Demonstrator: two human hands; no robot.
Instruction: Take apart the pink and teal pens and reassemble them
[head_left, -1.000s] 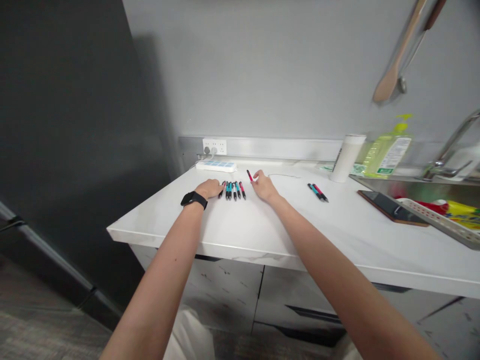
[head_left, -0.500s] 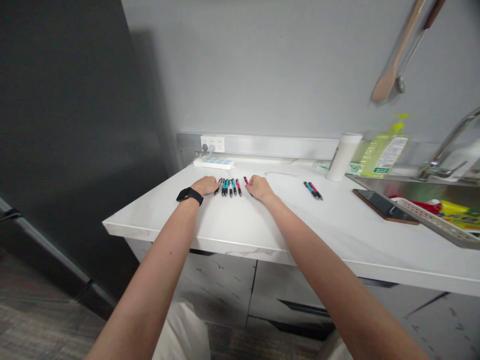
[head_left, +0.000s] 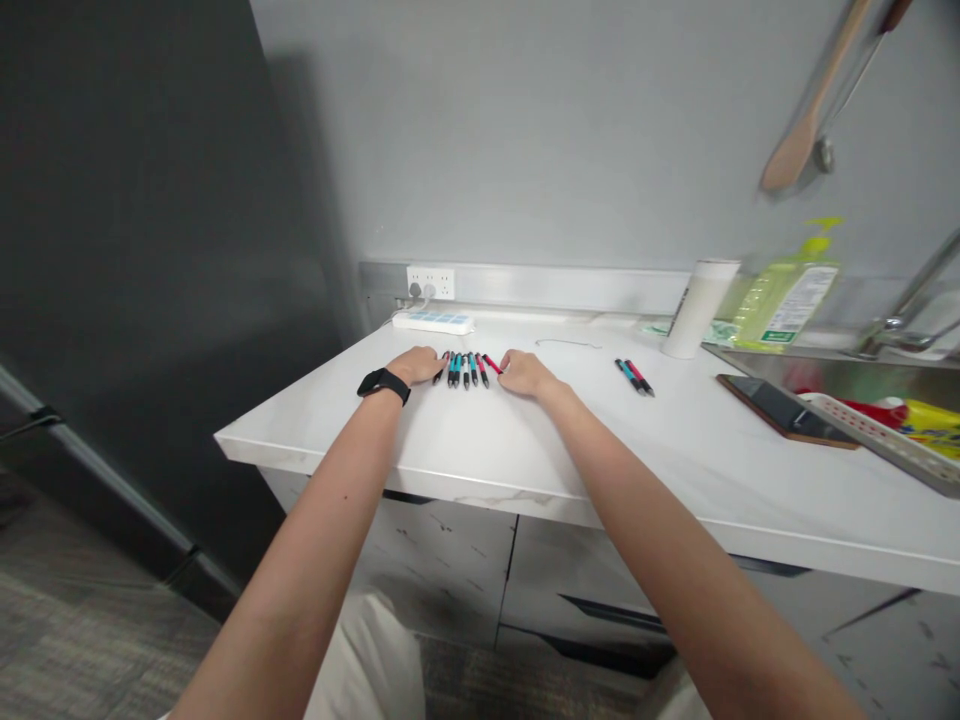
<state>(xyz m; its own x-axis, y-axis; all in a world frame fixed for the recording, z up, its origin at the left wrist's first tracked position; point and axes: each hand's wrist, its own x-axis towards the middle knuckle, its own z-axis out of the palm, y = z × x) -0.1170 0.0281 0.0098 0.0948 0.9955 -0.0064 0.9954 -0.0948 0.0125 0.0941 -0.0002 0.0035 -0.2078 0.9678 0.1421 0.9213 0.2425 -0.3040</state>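
Observation:
A row of several teal and red pens with black grips [head_left: 465, 368] lies side by side on the white counter [head_left: 480, 450]. My left hand [head_left: 418, 365], a black watch on its wrist, rests at the row's left end, its bent fingers pressed on the leftmost pen. At the right end, my right hand [head_left: 525, 373] has its fingers curled and pinching a red pen [head_left: 492, 363], which lies slanted against the row. Two more pens [head_left: 635, 377], one teal and one red, lie apart to the right.
A white power strip [head_left: 433, 321] sits by the wall socket. To the right stand a white cylinder [head_left: 697, 308] and a green soap bottle [head_left: 784, 300], with a dark phone [head_left: 784, 410], a perforated tray [head_left: 877, 435] and a faucet [head_left: 911, 300]. A wooden spoon [head_left: 806, 130] hangs above.
My right hand has brought the red pen down from behind the row to its right end. My left hand has stayed at the left end.

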